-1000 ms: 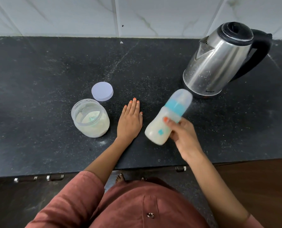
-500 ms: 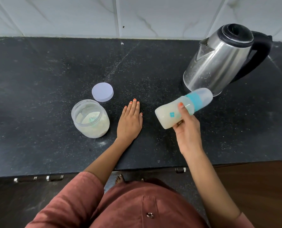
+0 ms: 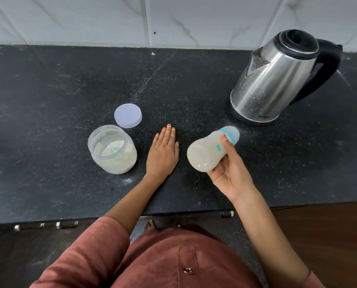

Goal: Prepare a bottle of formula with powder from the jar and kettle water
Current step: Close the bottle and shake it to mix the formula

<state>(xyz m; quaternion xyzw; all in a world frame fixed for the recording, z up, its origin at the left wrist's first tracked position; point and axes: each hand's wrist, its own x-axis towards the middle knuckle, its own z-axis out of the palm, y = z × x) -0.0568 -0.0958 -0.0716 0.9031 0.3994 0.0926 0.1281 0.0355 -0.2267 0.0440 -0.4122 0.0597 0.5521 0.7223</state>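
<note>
My right hand [image 3: 230, 173] grips a baby bottle [image 3: 206, 152] of milky white liquid, held above the counter and tipped so its base faces me and its capped teal collar points away toward the kettle. My left hand [image 3: 163, 154] lies flat, palm down, on the black counter [image 3: 48, 90], holding nothing. An open clear jar [image 3: 112, 150] of white powder with a teal scoop inside stands left of that hand. The jar's pale lid [image 3: 128, 115] lies flat just behind it. A steel kettle [image 3: 277, 80] with a black lid and handle stands at the back right.
White marble tiles [image 3: 173, 17] back the counter. The counter's front edge runs just before my body, with metal drawer handles [image 3: 46, 225] below it. A brown wooden surface [image 3: 329, 235] shows at the lower right.
My right hand has swung the bottle from tilted upright through sideways to base-toward-me, lower and nearer. The left hand, jar, lid and kettle have stayed put.
</note>
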